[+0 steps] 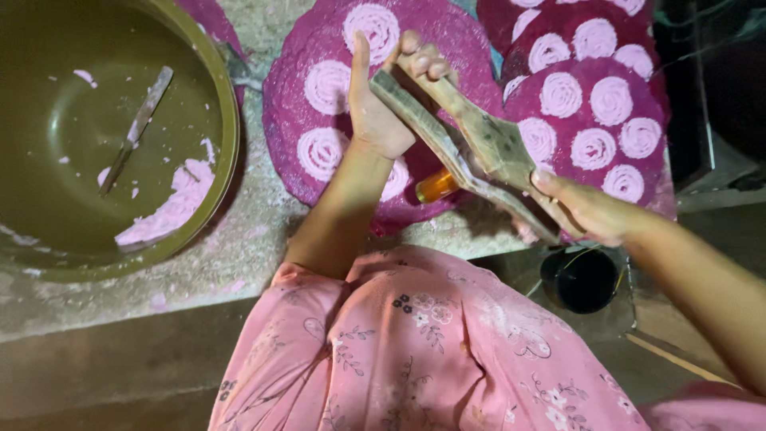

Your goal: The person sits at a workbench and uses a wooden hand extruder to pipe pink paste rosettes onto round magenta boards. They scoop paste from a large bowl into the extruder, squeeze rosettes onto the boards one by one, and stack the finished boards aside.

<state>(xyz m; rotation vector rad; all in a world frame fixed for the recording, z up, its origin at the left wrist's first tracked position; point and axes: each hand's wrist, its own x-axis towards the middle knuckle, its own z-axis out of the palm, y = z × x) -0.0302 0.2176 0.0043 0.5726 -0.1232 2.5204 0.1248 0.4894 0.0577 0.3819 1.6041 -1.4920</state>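
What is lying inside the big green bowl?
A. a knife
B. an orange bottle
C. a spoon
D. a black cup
A: a knife lies in the bowl, smeared with pink dough, which also sits along the bowl's side.

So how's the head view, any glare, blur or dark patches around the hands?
Head view: lit from above, sharp on the wooden press and both the left hand and right hand; no glare; lower floor and right edge fall dark; green basin bowed at the frame edge.
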